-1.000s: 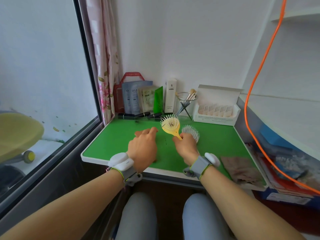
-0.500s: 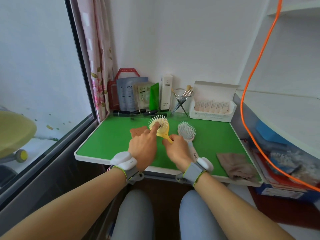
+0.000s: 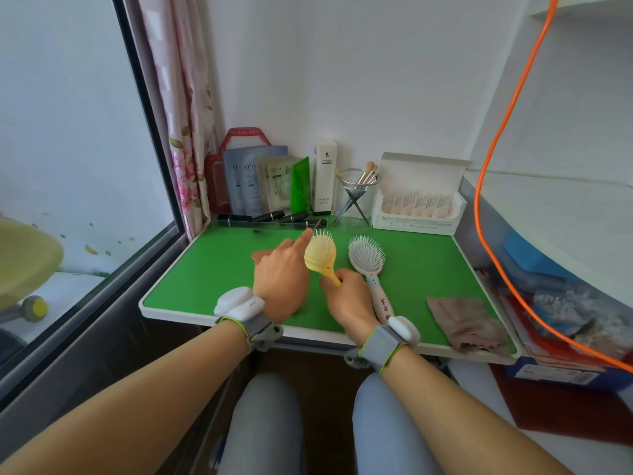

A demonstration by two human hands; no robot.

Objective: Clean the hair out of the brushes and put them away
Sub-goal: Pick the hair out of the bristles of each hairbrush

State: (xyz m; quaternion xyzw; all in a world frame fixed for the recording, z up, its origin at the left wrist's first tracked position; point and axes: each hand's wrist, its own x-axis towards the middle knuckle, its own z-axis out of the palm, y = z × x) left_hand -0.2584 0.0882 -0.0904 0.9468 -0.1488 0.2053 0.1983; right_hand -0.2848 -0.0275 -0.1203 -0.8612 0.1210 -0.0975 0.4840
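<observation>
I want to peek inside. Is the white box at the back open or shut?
Open. The white box has its lid flipped up against the wall, and a row of small packets shows inside.

red bag handle [image 3: 245,134]: "YAN SH", partly readable | blue sachets [image 3: 251,180]: "OSM" | white carton [image 3: 325,176]: "IK" | pink brush handle [image 3: 383,303]: "Cute girl", uncertain

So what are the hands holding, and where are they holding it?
The right hand holds the yellow brush by its handle. The left hand holds nothing; its finger points at the bristles.
</observation>
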